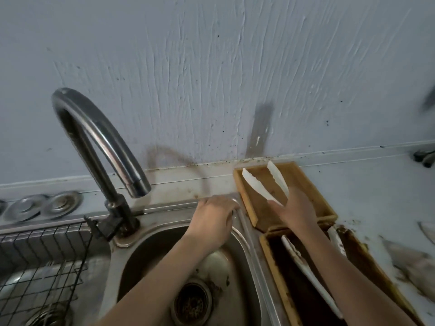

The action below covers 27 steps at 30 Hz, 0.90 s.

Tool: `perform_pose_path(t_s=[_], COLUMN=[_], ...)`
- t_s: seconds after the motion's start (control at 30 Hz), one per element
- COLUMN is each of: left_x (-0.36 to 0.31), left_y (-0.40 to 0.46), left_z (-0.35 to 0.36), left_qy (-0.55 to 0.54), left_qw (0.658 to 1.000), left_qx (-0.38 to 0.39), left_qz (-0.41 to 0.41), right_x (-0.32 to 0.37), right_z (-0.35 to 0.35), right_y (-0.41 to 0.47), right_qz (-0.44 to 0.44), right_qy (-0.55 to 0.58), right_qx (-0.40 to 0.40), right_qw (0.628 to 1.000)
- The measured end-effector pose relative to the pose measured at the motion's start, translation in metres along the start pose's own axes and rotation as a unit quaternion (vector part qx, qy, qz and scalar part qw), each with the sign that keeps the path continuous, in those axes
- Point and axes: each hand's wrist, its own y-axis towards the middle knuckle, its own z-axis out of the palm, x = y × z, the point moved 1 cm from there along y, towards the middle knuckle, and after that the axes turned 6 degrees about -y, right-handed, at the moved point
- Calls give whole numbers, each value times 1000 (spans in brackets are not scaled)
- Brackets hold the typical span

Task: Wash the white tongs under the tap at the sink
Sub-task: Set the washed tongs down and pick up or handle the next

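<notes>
Your right hand (295, 209) is at about 3 o'clock of frame centre, over the near edge of a shallow wooden tray (306, 182) — fingers closed round the hinge end of the white tongs (259, 184). The tongs' two arms point away from you toward 11–12 o'clock, splayed apart, scalloped tips up over the tray's far end by the wall (211, 67). Can't tell if the tips touch the tray floor or hang just above it.

Your left hand (215, 214) sits at roughly 6 o'clock of centre, palm down, fingers curled over the far-right corner of the sink (235, 231) rim, just beside the tray's left edge. It's gripping the rim, nothing else in it as far as you can see.

The tap (101, 140) arches at 9 o'clock, spout mouth pointing down toward the basin, well left of the tongs; no water visible. Drain (191, 304) at 6 o'clock, low in frame, w/ grime around it. A wire rack (40, 262) fills the 8 o'clock corner.

A second wooden box (275, 274), darker and dirtier inside, lies at 5 o'clock under your right forearm — another white utensil (306, 274) lies along it.
</notes>
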Motion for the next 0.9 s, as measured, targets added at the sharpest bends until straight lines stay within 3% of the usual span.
perform_pose_path(t_s=[0.23, 0.53, 0.7, 0.8, 0.9], left_x=[-4, 1, -17, -27, -37], left_y=[34, 27, -2, -25, -41], left_z=[59, 63, 58, 65, 72], left_qy=[133, 112, 68, 45, 76], left_qw=[973, 974, 987, 984, 969], left_qx=[181, 189, 129, 118, 175], left_qz=[56, 59, 65, 123, 154], right_x=[-10, -12, -31, -57, -83], right_z=[25, 35, 1, -10, -6], right_y=[21, 29, -10, -52, -89], right_qz=[32, 16, -66, -126, -133], right_qy=[-40, 24, 82, 52, -17], right_qx=[10, -2, -119, -186, -147], right_qw=[999, 1000, 987, 973, 980])
